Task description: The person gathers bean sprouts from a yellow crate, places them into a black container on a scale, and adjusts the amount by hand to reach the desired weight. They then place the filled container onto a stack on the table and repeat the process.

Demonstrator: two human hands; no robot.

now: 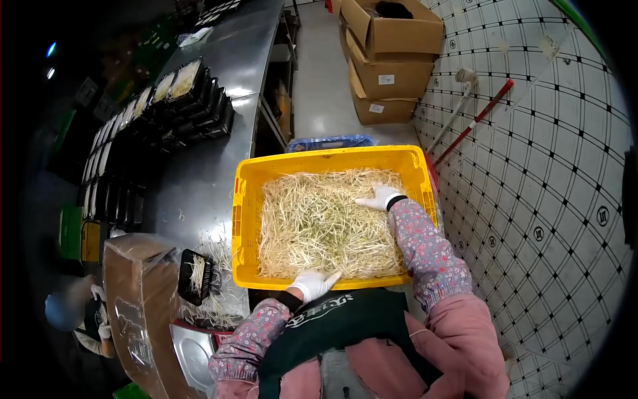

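Observation:
A yellow plastic crate [325,155] full of bean sprouts [319,223] is directly in front of me. At the crate's near side, my left hand [315,284] in a white glove lies over the rim against the sprouts, its fingers stretched out. My right hand [380,197], also gloved in white, reaches over the right side and rests on the sprouts near the far right corner. Its fingers are apart, the tips partly among the sprouts. Neither hand shows anything gripped.
Left of the crate, a steel table [199,193] bears stacked black trays [199,100], a black basket [195,277] with some sprouts, and a scale [193,356]. A cardboard box [133,292] stands nearby, with another person [93,316] beyond. Cardboard boxes [392,73] are stacked ahead by the tiled wall.

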